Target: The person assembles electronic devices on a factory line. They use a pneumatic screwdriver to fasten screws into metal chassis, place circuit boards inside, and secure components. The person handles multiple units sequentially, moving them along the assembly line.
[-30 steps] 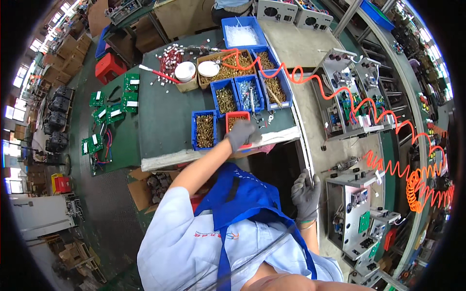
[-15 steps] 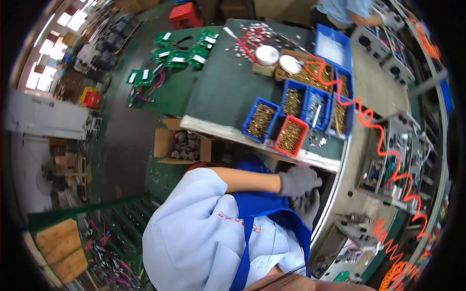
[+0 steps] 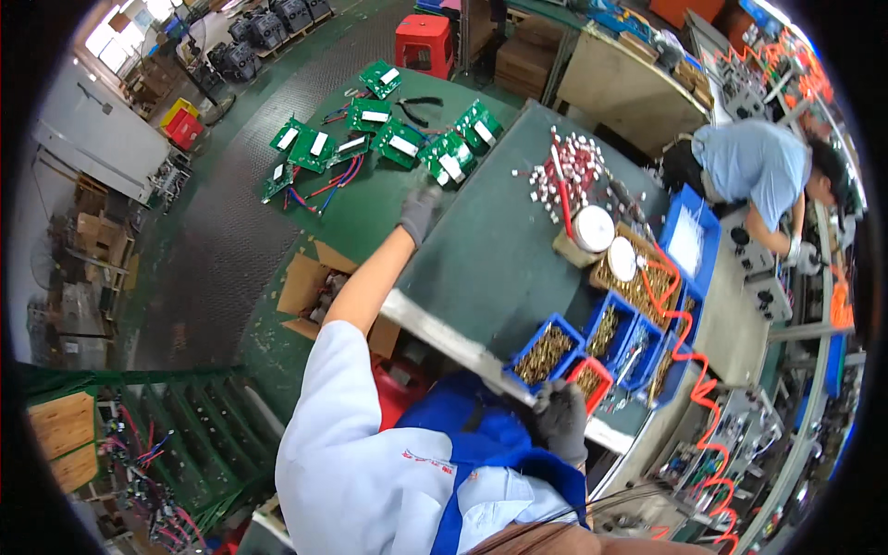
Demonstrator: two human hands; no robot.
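The left hand was the nearer to the green circuit board, which lay just beyond its fingertips and slightly to their right; contact could not be told. The board's white label slanted from far left to near right of those blurred fingers, whose opening and hold were unclear. The right hand's fingers curled just left of the red parts bin, their grasp hidden.

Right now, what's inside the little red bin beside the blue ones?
Small brass-coloured metal pieces show inside the red bin. The gloved right hand hides one corner, and anything beneath the top pieces is covered too.
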